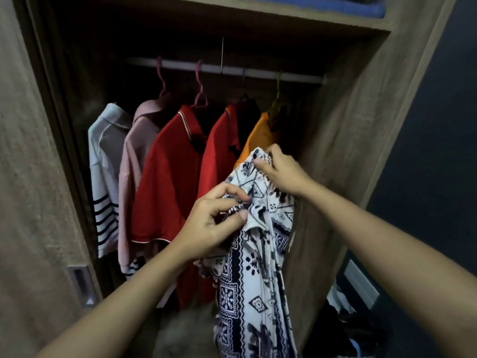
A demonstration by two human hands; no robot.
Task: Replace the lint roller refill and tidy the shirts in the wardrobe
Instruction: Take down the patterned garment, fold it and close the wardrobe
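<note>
Shirt-tidying step, judged; patterned shirt (255, 267) at 5 o'clock, off the rail (258, 72); left hand (214, 223) pinches its collar, right hand (281, 171) grips the shoulder; next: hang it beside orange shirt (258, 138); lint roller unseen.

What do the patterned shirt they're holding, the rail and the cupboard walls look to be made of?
Patterned shirt: soft, thin woven fabric, judging by its limp folds; matte printed pattern. Rail: pale, smooth rod, perhaps metal or coated; too blurred to say. Wardrobe wall: matte wood-grain board, likely laminate.
</note>
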